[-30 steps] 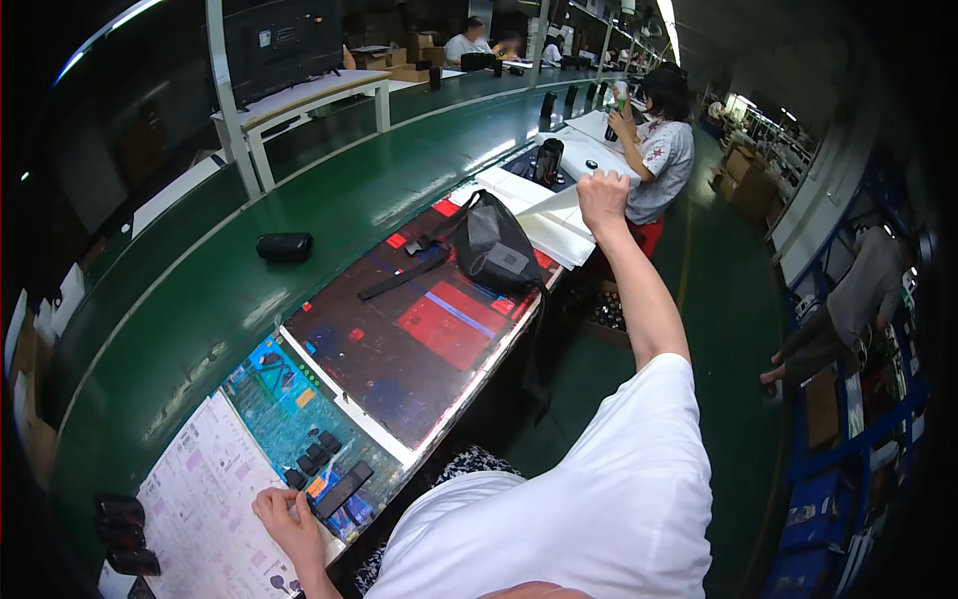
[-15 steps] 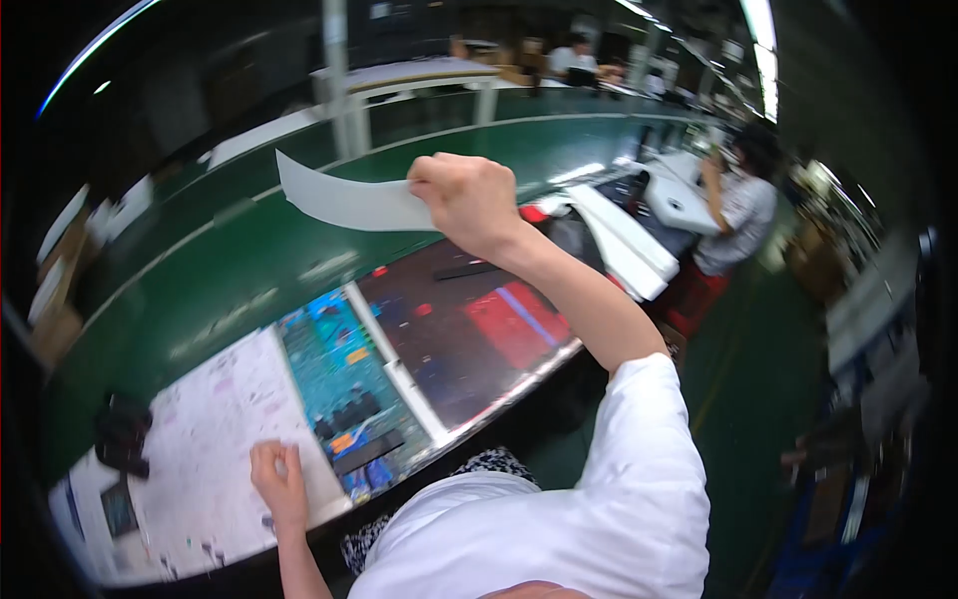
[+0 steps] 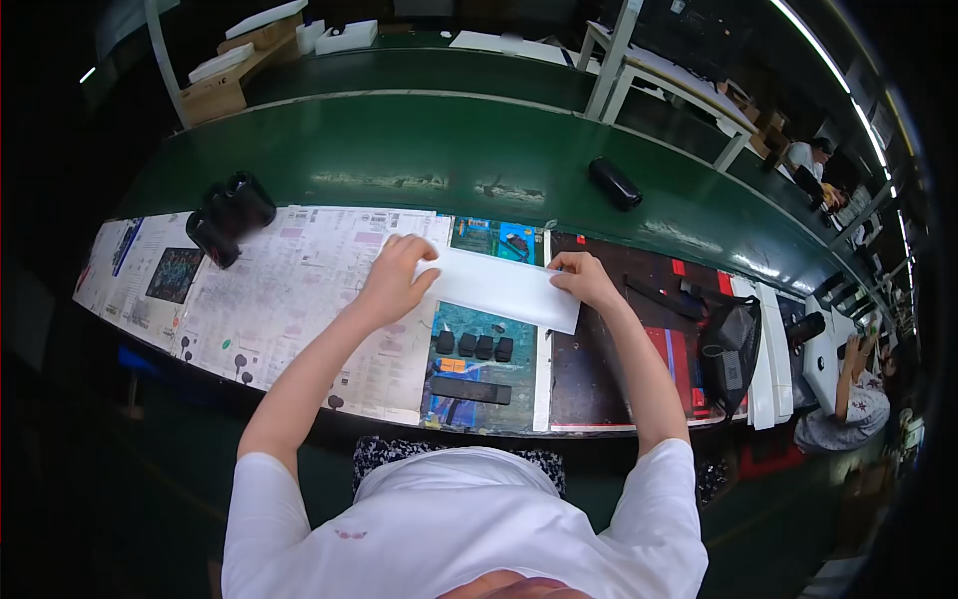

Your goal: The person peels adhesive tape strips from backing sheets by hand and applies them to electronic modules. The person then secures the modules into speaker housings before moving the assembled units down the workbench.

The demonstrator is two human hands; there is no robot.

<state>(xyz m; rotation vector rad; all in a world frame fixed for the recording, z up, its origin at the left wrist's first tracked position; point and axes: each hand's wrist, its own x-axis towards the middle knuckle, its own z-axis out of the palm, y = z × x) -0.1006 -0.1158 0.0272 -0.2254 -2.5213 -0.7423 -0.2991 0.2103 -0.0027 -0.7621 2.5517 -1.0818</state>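
Note:
A white rectangular sheet [image 3: 504, 290] is held up over the blue-green mat [image 3: 484, 324]. My right hand [image 3: 584, 278] pinches its right end between thumb and fingers. At the left end is my left hand [image 3: 399, 278], its thumb and fingers apart around the sheet's edge; whether it touches the sheet is hard to tell. Below the sheet lie several small black blocks [image 3: 484, 346] and a flat black bar [image 3: 470, 389]. To the left, a printed white sheet [image 3: 289, 290] covers the table.
Black cylinders [image 3: 238, 212] stand at the back left, and another black cylinder [image 3: 615, 184] lies on the green belt [image 3: 479, 150]. A black bag [image 3: 729, 354] sits on the right, beside stacked white boards [image 3: 773, 359]. A person [image 3: 853, 399] works at the far right.
The view has turned left. My right hand has carried the white sheet from the right to in front of me, and my left hand has risen to the sheet's left end.

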